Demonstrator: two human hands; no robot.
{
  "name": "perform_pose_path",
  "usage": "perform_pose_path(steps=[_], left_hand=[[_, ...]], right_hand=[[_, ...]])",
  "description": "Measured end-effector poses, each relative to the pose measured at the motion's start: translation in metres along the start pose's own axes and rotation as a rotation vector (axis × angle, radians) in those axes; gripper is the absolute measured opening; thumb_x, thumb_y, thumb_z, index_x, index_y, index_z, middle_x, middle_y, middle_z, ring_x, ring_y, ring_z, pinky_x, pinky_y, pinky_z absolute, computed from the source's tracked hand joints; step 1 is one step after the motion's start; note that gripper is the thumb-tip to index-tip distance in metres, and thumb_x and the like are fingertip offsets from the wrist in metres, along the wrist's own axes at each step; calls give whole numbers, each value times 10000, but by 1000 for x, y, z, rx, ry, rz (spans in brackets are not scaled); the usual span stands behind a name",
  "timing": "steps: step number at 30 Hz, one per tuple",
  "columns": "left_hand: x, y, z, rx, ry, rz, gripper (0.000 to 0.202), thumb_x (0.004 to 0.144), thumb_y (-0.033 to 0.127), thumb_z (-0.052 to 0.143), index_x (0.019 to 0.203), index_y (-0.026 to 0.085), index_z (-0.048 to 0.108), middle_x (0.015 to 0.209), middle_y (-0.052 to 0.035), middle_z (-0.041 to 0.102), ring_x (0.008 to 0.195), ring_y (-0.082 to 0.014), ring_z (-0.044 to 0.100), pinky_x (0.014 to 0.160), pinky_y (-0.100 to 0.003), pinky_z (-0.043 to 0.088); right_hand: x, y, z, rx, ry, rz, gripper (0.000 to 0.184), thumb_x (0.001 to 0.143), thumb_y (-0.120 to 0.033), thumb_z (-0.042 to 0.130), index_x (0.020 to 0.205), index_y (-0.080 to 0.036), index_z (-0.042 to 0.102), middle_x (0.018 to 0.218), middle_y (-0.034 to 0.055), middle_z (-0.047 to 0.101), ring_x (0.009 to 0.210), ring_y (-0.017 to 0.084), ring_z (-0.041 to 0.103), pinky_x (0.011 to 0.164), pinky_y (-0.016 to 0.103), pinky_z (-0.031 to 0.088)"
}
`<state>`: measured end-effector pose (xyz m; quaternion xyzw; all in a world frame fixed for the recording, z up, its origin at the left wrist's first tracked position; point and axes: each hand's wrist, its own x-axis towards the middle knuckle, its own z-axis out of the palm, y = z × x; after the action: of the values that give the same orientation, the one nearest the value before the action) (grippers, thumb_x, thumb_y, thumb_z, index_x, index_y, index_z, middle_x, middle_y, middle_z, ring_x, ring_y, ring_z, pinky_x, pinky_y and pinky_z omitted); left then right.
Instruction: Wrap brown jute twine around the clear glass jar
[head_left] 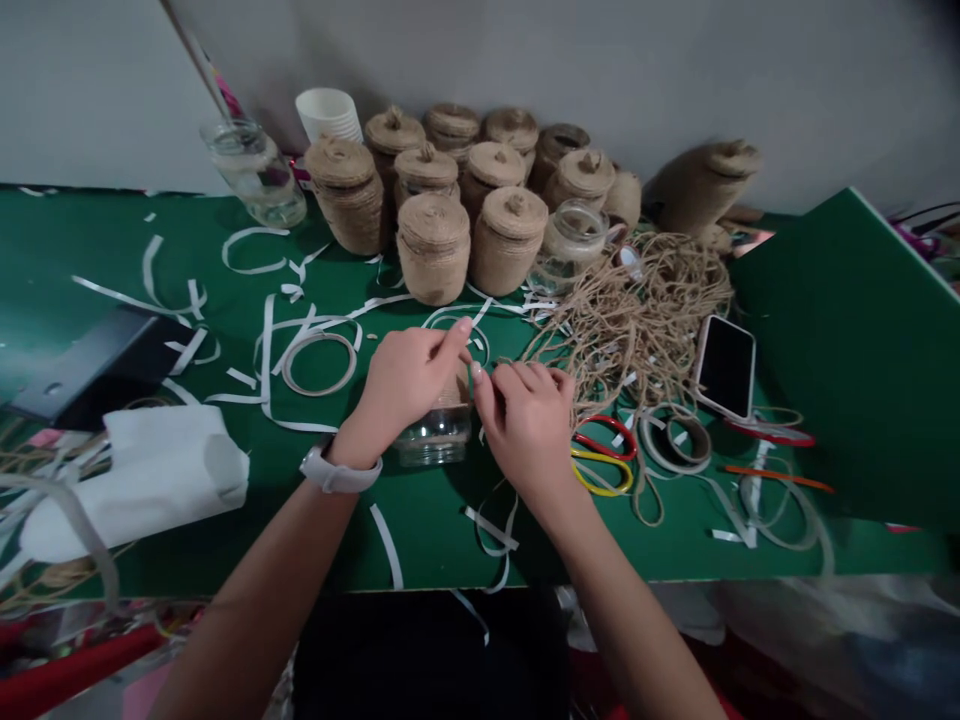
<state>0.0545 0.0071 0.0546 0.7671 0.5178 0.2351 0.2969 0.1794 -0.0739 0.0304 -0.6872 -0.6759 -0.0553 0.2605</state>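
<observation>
A glass jar (433, 440), partly covered with jute twine, lies below my hands, its bare glass mouth end toward me. My left hand (409, 375) is closed around the covered part and hides much of it. Beside it, my right hand (529, 420) has curled fingers, its thumb tip close to the left thumb. A short bit of brown twine shows between the thumbs; the rest of the right hand's grip is hidden. A loose heap of jute twine (637, 320) lies just beyond the right hand. Red and yellow scissors handles (604, 485) are next to that wrist.
Several twine-wrapped lidded jars (433, 250) stand at the back, with a bare glass jar (574, 240) and another glass jar (259, 175) at left. Tape rolls (679, 440), a phone (726, 367), a white roll (142, 480) and white strips (266, 350) lie around the green table (322, 540).
</observation>
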Motion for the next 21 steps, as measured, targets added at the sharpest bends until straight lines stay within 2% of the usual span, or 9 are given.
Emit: perform_pose_path(steps=[2, 5, 9, 14, 17, 19, 21], left_hand=[[0, -9, 1, -232, 39, -26, 581, 967, 590, 380, 699, 234, 753, 761, -44, 767, 758, -222, 693, 736, -330, 500], [-2, -21, 5, -510, 38, -40, 594, 967, 603, 373, 689, 235, 747, 872, -44, 787, 881, -218, 713, 893, -348, 523], [-6, -26, 11, -672, 84, -42, 569, 977, 569, 393, 659, 238, 729, 886, -40, 788, 905, -200, 722, 944, -355, 525], [-7, -27, 16, -652, 100, -33, 595, 998, 544, 341, 645, 236, 707, 897, -45, 786, 919, -196, 726, 920, -354, 541], [-6, -27, 12, -623, 60, 7, 584, 1009, 509, 324, 667, 229, 706, 919, -51, 783, 934, -200, 721, 931, -362, 532], [-7, -23, 4, -516, 14, 60, 479, 999, 456, 392, 738, 223, 720, 970, -49, 777, 964, -203, 708, 944, -354, 515], [-8, -13, -4, -306, -8, 104, 293, 961, 373, 501, 860, 216, 726, 1041, -45, 761, 1004, -207, 687, 918, -328, 504]], right_hand=[[5, 5, -3, 2, 10, -1, 368, 1012, -349, 422, 704, -207, 566, 710, 12, 639, 749, 181, 525, 825, 338, 284], [8, 12, -6, -5, 42, 10, 382, 1015, -369, 421, 701, -206, 566, 707, 11, 637, 734, 175, 523, 823, 338, 289], [2, 17, -4, -22, 72, 9, 388, 1010, -364, 434, 679, -203, 557, 699, 12, 634, 728, 172, 531, 815, 333, 301], [-11, 16, 7, -83, 107, -13, 376, 1001, -329, 467, 661, -196, 559, 656, 6, 620, 706, 172, 533, 786, 329, 303], [-15, 12, 13, -110, 107, -6, 368, 999, -318, 471, 668, -193, 570, 660, 7, 623, 721, 177, 540, 798, 332, 305], [-16, 10, 15, -124, 102, 6, 360, 1000, -308, 469, 675, -194, 575, 665, 8, 625, 731, 178, 538, 812, 332, 304], [-15, 8, 16, -152, 109, 10, 352, 998, -301, 469, 681, -195, 580, 671, 9, 630, 733, 180, 531, 821, 333, 301]])
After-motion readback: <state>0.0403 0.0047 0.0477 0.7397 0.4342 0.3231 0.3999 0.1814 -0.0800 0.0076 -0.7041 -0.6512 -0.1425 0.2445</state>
